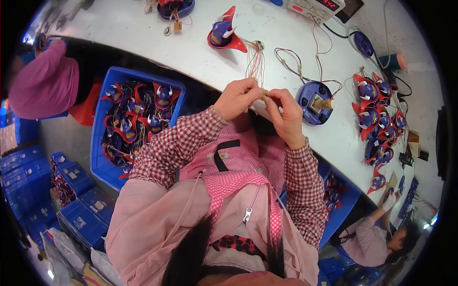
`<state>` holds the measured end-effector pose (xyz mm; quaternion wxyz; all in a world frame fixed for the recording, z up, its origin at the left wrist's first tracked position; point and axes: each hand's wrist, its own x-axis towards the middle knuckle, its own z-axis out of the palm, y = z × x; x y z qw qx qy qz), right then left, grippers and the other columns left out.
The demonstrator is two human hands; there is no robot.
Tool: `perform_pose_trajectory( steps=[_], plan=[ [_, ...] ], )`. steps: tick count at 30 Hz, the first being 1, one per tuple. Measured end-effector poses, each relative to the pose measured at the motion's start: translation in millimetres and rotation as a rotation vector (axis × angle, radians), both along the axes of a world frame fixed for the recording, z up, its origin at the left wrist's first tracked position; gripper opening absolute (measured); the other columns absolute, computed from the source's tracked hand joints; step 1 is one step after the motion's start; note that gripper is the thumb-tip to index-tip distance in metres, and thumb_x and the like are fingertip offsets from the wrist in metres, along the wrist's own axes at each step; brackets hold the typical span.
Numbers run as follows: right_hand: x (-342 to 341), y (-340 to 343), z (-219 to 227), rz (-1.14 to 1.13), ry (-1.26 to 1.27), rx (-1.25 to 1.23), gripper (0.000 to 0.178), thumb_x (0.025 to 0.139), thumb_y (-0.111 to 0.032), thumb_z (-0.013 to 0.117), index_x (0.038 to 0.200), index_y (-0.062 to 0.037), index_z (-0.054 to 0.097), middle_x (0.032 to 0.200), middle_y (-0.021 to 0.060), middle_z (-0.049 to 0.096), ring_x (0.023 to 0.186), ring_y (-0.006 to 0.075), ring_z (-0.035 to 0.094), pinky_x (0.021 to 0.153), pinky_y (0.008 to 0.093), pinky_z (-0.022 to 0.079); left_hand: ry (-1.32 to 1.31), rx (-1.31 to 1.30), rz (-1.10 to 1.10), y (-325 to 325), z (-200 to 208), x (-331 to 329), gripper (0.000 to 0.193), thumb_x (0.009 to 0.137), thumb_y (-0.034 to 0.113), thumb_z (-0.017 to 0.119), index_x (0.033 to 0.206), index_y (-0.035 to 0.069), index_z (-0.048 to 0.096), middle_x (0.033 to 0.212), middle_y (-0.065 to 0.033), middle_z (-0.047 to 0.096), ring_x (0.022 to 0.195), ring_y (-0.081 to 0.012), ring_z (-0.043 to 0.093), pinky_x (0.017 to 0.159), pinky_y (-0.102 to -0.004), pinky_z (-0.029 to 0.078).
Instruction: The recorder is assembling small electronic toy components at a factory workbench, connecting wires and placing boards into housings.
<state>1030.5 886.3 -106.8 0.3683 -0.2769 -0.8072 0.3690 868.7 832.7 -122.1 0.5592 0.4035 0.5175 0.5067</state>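
Note:
Both my hands meet at the table's near edge, fingertips pinched together. My left hand and my right hand grip a small yellowish part between thumbs and forefingers; the fingers cover most of it, so its kind is unclear. Thin red and white wires run down to my fingers from a small round circuit board. Beyond, a purple toy head with white horns and red wing-like pieces lies on the table, wired to that board. Right of my right hand stands a round dark-blue fixture bearing a tan cylinder.
A power supply stands at the far edge, its leads trailing toward the fixture. Several similar toy heads cluster at right. A blue crate full of them sits at my left. Co-workers are at left and lower right.

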Motion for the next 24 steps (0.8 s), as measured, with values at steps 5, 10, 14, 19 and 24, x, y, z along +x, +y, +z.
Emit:
perform_pose_trajectory(
  steps=[5, 10, 14, 19, 24],
  plan=[
    [0.1, -2.0, 3.8, 0.016, -0.020, -0.083, 0.012, 0.082, -0.002, 0.063, 0.093, -0.0020, 0.059, 0.079, 0.0091, 0.058, 0.062, 0.0174, 0.059, 0.054, 0.0265, 0.046, 0.015, 0.006, -0.027, -3.9, 0.0, -2.4, 0.022, 0.093, 0.022, 0.052, 0.082, 0.003, 0.058, 0.061, 0.0025, 0.048, 0.048, -0.0033, 0.043, 0.043, -0.0169, 0.035],
    [-3.2, -0.5, 6.8, 0.015, -0.137, 0.085, 0.011, 0.082, -0.002, 0.062, 0.092, -0.0012, 0.058, 0.078, 0.0116, 0.059, 0.062, 0.0195, 0.059, 0.055, 0.0272, 0.046, -0.083, -0.075, -0.079, -1.3, -5.3, -7.7, 0.020, 0.092, 0.019, 0.051, 0.083, 0.003, 0.058, 0.061, 0.0019, 0.049, 0.049, -0.0030, 0.043, 0.043, -0.0171, 0.034],
    [-14.8, -2.9, 15.7, 0.030, -0.109, -0.078, 0.009, 0.083, -0.004, 0.060, 0.091, -0.0009, 0.058, 0.077, 0.0133, 0.059, 0.062, 0.0223, 0.059, 0.056, 0.0288, 0.047, -0.041, -0.092, -0.070, -13.7, 1.3, -20.2, 0.020, 0.091, 0.021, 0.050, 0.085, 0.004, 0.059, 0.062, 0.0012, 0.050, 0.050, -0.0040, 0.045, 0.044, -0.0171, 0.037],
    [-9.8, -14.2, 46.1, 0.021, -0.288, -0.141, 0.007, 0.086, -0.007, 0.058, 0.088, 0.0001, 0.059, 0.074, 0.0126, 0.060, 0.063, 0.0188, 0.059, 0.058, 0.0297, 0.046, 0.095, -0.036, -0.129, -24.5, 11.6, -13.4, 0.024, 0.088, 0.026, 0.052, 0.078, 0.004, 0.055, 0.063, -0.0028, 0.053, 0.052, -0.0106, 0.053, 0.046, -0.0252, 0.045],
    [-2.6, -42.1, 56.4, 0.051, -0.231, -0.086, 0.008, 0.087, -0.006, 0.058, 0.089, 0.0011, 0.059, 0.071, 0.0105, 0.060, 0.060, 0.0166, 0.058, 0.056, 0.0273, 0.045, -0.036, -0.019, -0.080, -49.4, 33.1, -3.5, 0.027, 0.085, 0.026, 0.050, 0.074, 0.002, 0.054, 0.058, -0.0054, 0.054, 0.043, -0.0130, 0.052, 0.038, -0.0265, 0.042]
  ],
)
